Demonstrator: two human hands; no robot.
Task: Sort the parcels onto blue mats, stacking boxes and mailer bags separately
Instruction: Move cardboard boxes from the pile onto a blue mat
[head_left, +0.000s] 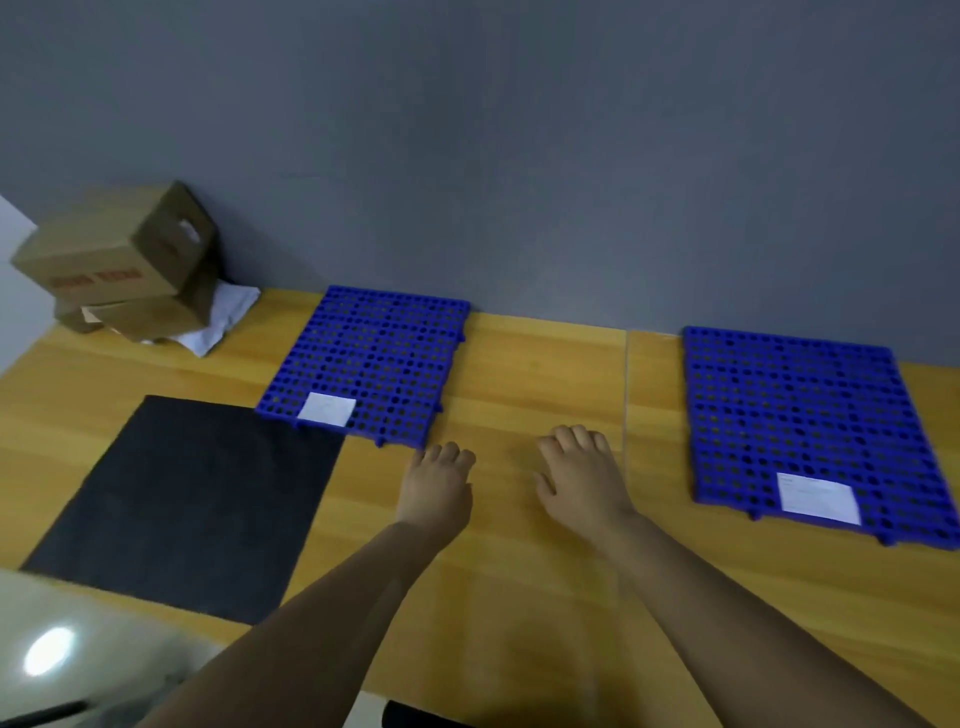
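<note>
grey wall closes off the far side of a yellow wooden tabletop (519, 364), and everything the task needs lies on that surface. two blue perforated plastic mats sit well apart: the left blue mat (374, 358) near the middle, the right blue mat (810, 415) toward the right edge, each bare except for a white paper label at its near edge. a black square pad (197, 499) lies just beside the left mat's near corner.

the parcels wait in the far left corner: a brown cardboard box (114, 249) sits tilted on top of a second, lower brown box (156, 317), and a white mailer bag (223, 317) is pinned partly beneath them, against the wall. none has reached a mat yet, so the sorting appears to be at its start.

both hands are empty. the left hand (439, 488) and the right hand (582, 483) hover or rest palm-down between the mats, fingers loosely curled, grasping nothing; whether they touch the wood i cannot tell.

the sensible first move is probably the top box. it leans, so taking it with both hands, one on each side, should keep the lower box from shifting. the labels are too blurred to read, so which mat takes boxes is unclear. set it square and flat, since later boxes stack on it. the bag likely comes free only once both boxes are lifted.
</note>
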